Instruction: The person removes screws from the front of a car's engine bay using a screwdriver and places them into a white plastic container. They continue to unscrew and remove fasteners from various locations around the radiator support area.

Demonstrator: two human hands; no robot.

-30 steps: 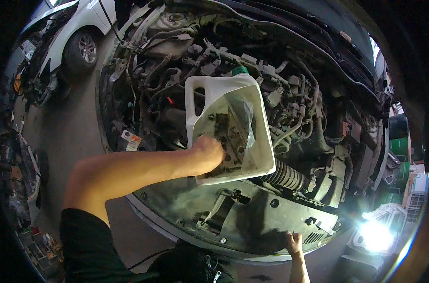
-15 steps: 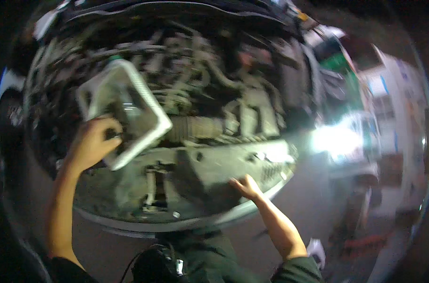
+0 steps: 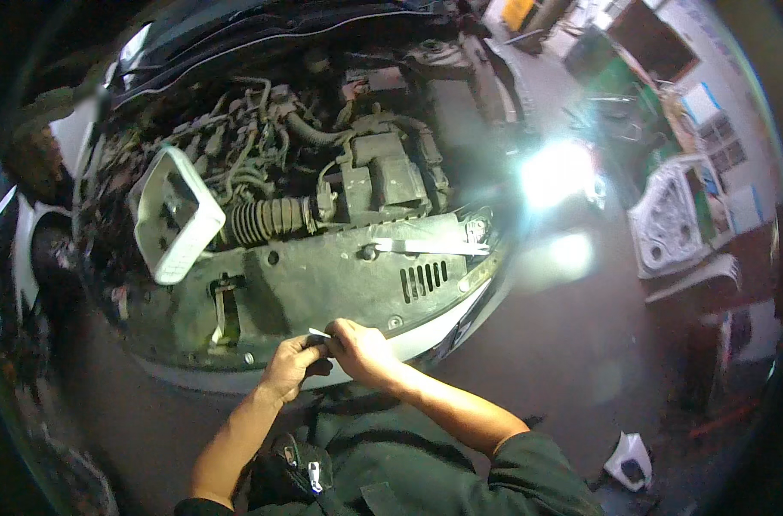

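Note:
My left hand and my right hand meet just above the front edge of the car's open engine bay. Both are closed, fingertips pinched around a small piece with a thin white end. The fingers cover most of it, so its kind is hidden. Beyond my left hand, a white four-sided frame rests tilted on the engine parts, beside a ribbed black air hose. Below my hands runs the pale bumper edge.
A dusty dark plastic cover spans the front of the bay, with a long pale strip lying on it. A bright work lamp shines at the right. A white door-like panel leans farther right; a white part lies on the floor.
My left hand has left the white frame and come down toward me. My right hand has moved left off the cover to join it. The view has swung to the right.

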